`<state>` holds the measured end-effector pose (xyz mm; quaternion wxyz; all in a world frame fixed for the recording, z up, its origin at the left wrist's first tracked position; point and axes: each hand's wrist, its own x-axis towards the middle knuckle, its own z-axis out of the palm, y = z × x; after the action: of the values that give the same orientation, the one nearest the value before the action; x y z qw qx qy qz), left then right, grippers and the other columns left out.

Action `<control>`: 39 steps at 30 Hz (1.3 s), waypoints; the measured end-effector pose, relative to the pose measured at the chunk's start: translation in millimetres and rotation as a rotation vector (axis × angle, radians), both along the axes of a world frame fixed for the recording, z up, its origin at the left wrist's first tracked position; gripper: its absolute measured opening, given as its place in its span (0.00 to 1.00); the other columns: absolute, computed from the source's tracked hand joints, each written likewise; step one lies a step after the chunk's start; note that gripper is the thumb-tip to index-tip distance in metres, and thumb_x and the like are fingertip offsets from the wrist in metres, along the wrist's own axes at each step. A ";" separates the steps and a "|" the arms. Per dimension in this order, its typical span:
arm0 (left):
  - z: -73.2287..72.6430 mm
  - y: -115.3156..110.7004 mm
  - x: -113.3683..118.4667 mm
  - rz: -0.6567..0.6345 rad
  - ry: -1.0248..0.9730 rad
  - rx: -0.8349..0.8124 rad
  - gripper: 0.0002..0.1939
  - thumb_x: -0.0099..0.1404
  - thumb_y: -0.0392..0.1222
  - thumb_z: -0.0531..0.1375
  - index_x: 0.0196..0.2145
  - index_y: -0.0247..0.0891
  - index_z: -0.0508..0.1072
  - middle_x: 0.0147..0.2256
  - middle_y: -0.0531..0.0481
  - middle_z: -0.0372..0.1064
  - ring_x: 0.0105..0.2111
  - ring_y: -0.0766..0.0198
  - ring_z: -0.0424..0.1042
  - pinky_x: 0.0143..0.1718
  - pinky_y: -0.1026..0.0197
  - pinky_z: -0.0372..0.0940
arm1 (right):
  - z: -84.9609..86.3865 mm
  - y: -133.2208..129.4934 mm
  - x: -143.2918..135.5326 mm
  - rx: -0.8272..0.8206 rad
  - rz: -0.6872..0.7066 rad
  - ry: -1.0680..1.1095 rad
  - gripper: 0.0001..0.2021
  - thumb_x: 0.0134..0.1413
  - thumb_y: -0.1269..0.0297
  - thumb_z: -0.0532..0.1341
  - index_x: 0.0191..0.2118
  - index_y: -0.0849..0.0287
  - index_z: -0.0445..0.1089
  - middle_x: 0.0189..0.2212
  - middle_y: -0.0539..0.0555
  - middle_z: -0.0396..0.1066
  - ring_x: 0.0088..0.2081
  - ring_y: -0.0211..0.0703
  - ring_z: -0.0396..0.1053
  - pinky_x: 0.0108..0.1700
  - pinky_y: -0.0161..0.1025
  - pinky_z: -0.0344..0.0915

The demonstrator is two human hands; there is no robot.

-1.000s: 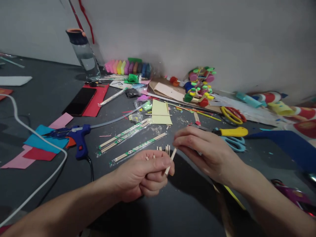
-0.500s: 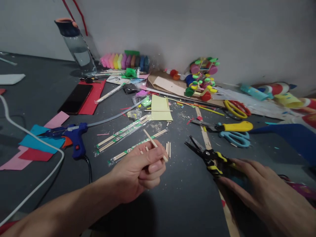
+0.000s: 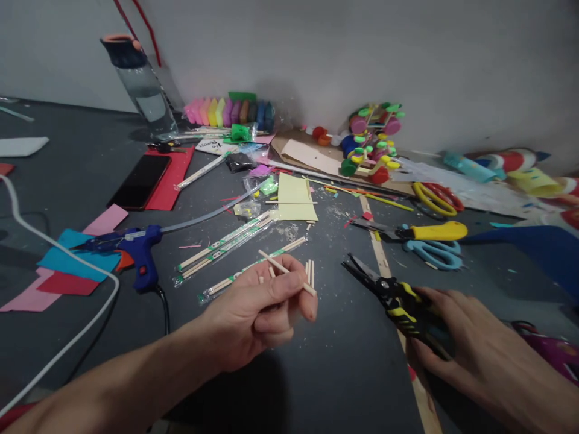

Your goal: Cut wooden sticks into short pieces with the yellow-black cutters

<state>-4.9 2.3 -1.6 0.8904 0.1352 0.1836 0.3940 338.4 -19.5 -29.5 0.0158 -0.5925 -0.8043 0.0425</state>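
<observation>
My left hand is closed in a pinch on a short wooden stick, held slantwise between thumb and fingers. Ends of other stick pieces poke out behind the thumb. Just beyond the fingers, several short cut sticks lie side by side on the dark table. My right hand is around the handles of black and yellow pliers, whose jaws are parted and point toward the upper left. Wrapped chopsticks rest behind my left hand.
At left are a blue glue gun, its cable, coloured felt and a phone. A water bottle stands by the wall. Scissors, a yellow-handled tool and small clay-wheeled models sit to the right.
The stick in my left hand has tilted flatter, and a finger has stretched out below it. My right hand has shifted slightly on the pliers, which now show more of their handles.
</observation>
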 end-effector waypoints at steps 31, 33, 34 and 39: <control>-6.7 3.5 4.2 0.030 0.088 -0.114 0.18 0.59 0.40 0.69 0.26 0.37 0.61 0.19 0.62 0.57 0.14 0.81 0.37 0.13 0.74 0.35 | 9.9 8.3 -121.1 0.147 0.273 0.437 0.30 0.47 0.66 0.58 0.58 0.53 0.54 0.42 0.61 0.70 0.40 0.54 0.73 0.35 0.45 0.72; -6.8 3.2 4.5 0.031 0.091 -0.112 0.17 0.59 0.38 0.68 0.26 0.37 0.61 0.19 0.62 0.58 0.13 0.81 0.37 0.12 0.74 0.35 | 10.0 8.6 -122.1 0.153 0.276 0.426 0.29 0.47 0.66 0.58 0.57 0.54 0.55 0.41 0.61 0.70 0.38 0.53 0.73 0.34 0.45 0.72; -6.9 3.2 4.5 0.030 0.092 -0.112 0.16 0.59 0.37 0.68 0.26 0.37 0.61 0.18 0.62 0.57 0.13 0.81 0.37 0.12 0.74 0.35 | 10.0 8.4 -122.4 0.153 0.277 0.422 0.28 0.47 0.66 0.58 0.57 0.54 0.55 0.41 0.61 0.70 0.38 0.53 0.73 0.33 0.44 0.72; -8.7 3.4 4.9 0.030 0.044 -0.109 0.13 0.61 0.33 0.65 0.25 0.36 0.64 0.18 0.61 0.57 0.14 0.80 0.37 0.12 0.75 0.36 | 8.0 5.8 -120.3 0.097 0.272 0.422 0.24 0.51 0.65 0.58 0.54 0.53 0.55 0.36 0.58 0.69 0.32 0.50 0.71 0.29 0.43 0.70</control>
<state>0.0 5.7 -10.3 0.8861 0.0923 0.2263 0.3938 218.2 -13.6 -21.5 0.2058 -0.4554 -0.8566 0.1282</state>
